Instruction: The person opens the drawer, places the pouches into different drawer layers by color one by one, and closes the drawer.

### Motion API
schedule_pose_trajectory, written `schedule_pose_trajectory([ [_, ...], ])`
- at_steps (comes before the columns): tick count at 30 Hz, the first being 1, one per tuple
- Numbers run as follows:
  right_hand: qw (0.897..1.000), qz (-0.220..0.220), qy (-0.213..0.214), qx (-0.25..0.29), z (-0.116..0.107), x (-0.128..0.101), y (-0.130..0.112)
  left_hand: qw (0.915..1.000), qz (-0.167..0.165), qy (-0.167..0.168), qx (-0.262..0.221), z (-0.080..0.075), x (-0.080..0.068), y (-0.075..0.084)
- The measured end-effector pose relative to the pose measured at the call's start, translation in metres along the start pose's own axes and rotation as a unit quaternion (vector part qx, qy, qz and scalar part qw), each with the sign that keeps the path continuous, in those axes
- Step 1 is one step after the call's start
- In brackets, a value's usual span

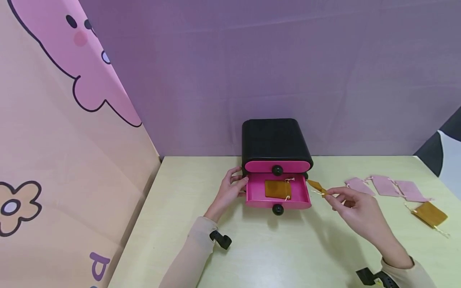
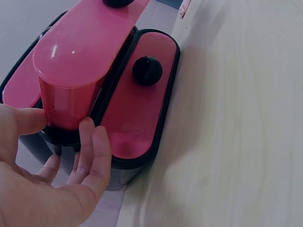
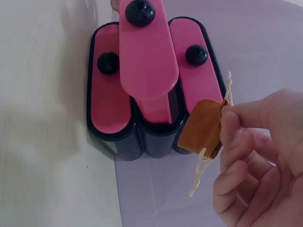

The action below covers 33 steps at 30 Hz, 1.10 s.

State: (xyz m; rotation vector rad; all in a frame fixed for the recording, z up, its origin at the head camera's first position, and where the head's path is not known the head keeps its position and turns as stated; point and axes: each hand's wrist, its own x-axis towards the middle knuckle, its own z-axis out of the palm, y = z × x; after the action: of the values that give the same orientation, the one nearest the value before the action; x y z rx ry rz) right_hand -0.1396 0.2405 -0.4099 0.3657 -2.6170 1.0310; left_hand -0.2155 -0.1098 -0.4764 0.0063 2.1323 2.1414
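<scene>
Right hand (image 1: 354,204) pinches mustard pouch (image 1: 317,186) beside open pink drawer (image 1: 277,196)

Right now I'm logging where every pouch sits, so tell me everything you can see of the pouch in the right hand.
The mustard pouch is small, flat and soft-looking like suede, with a pale drawstring dangling loose. The right hand pinches it at the corded end, holding it in the air just right of the open pink drawer; nothing else touches it.

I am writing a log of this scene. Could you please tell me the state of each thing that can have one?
Middle drawer: pulled out, one brown pouch inside.
Top drawer: closed.
Left hand: resting on the cabinet side.
Right hand: pinching a second brown pouch.
Pink pouches: lying flat on the table.
</scene>
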Motion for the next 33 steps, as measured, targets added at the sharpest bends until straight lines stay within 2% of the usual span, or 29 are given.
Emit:
schedule_pose_trajectory([
  [17, 1.000, -0.015, -0.021, 0.007, 0.012, 0.006, -0.011, 1.0000, 0.004, -0.003, -0.006, 0.000, 0.000, -0.002],
  [33, 0.999, -0.008, -0.050, 0.015, 0.028, 0.017, -0.023, 0.9999, 0.005, -0.006, -0.009, 0.000, 0.000, -0.002],
])
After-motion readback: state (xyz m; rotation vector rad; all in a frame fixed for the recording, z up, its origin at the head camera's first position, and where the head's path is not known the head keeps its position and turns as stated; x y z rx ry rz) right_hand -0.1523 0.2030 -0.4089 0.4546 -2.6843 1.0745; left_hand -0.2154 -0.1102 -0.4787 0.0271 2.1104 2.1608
